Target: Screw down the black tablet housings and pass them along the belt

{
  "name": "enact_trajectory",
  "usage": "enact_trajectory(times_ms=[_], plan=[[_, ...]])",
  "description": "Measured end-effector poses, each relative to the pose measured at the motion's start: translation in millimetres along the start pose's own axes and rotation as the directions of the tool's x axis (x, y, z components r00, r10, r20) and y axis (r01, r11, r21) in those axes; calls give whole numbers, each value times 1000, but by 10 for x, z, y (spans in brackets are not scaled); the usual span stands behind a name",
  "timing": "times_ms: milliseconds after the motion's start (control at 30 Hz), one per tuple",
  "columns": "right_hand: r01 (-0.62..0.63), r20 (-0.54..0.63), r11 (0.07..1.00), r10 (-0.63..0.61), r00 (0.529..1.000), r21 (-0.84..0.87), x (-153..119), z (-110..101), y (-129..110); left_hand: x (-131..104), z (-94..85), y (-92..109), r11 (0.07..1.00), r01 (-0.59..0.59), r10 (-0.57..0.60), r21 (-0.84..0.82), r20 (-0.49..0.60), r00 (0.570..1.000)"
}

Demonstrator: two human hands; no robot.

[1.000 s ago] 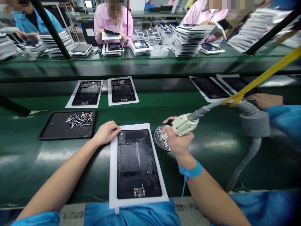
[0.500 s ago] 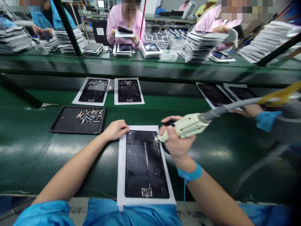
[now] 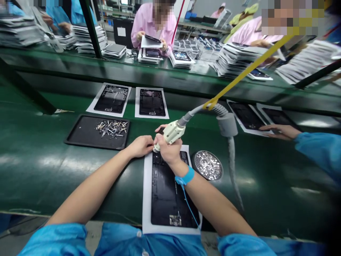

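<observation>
A black tablet housing [image 3: 165, 192] lies on a white sheet [image 3: 147, 206] at the table's front edge. My right hand [image 3: 170, 149] is closed around a pale electric screwdriver [image 3: 174, 131], whose tip points down at the housing's upper left corner. Beside that tip, the curled fingers of my left hand [image 3: 142, 145] touch the same corner; whether something small is pinched there I cannot tell. My right hand and forearm hide the housing's upper right part. Just right of the housing stands a round dish [image 3: 208, 165] of small shiny screws.
A black tray [image 3: 85, 133] holds small metal parts. Tablet housings on white sheets lie farther back, left [image 3: 112, 99] and right [image 3: 246, 115]. A co-worker's hand [image 3: 282, 131] reaches in at right. The screwdriver's cable hangs from a yellow strap [image 3: 247, 71].
My right hand has moved the screwdriver left, from the housing's upper right corner to its upper left. The screw dish has come into sight. The view has shifted slightly.
</observation>
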State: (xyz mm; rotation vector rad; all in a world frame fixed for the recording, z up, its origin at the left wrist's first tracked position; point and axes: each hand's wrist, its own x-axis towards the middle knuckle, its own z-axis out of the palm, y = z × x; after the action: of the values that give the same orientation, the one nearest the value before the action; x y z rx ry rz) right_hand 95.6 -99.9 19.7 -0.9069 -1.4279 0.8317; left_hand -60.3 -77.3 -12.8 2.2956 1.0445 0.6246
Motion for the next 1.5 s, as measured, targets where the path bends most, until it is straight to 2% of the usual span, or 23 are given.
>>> enact_trajectory(times_ms=[100,333,467,567,667,767,833,933,1000,1133,1267,1500], plan=[[-10,-48,999,12,999,49,-16,10,26,6,7,-10,1000,1,-1,11,12,1000],[-28,-35,995,31,999,97,-58,62,79,20,6,-15,1000,12,-11,-25,14,1000],[-43,-48,991,49,998,125,-25,15,-4,-2,-48,-17,1000,9,-9,-12,34,999],[-19,-106,987,37,994,160,9,-239,-172,-28,-93,24,1000,7,-8,27,54,999],[70,-201,985,-37,979,158,-5,-684,-328,19,-65,164,983,51,-48,174,-23,999],[143,-270,988,-121,955,62,-71,-1138,-383,185,50,367,930,149,-128,336,-85,988],[148,-325,989,-139,935,1,-123,-1356,-361,337,133,475,903,196,-200,381,-29,979],[112,-385,991,-131,913,-72,-179,-1523,-281,558,198,517,919,176,-242,352,150,959],[89,-400,991,-120,909,-96,-187,-1554,-219,692,195,465,933,152,-220,325,183,958],[69,-400,992,-106,910,-106,-141,-1538,-121,972,146,294,911,176,-204,374,38,978],[60,-384,993,-95,918,-102,-87,-1508,-73,1203,146,170,904,180,-185,389,-26,982],[40,-382,994,-78,921,-106,-78,-1478,-42,1240,224,65,935,166,-146,314,-86,986]])
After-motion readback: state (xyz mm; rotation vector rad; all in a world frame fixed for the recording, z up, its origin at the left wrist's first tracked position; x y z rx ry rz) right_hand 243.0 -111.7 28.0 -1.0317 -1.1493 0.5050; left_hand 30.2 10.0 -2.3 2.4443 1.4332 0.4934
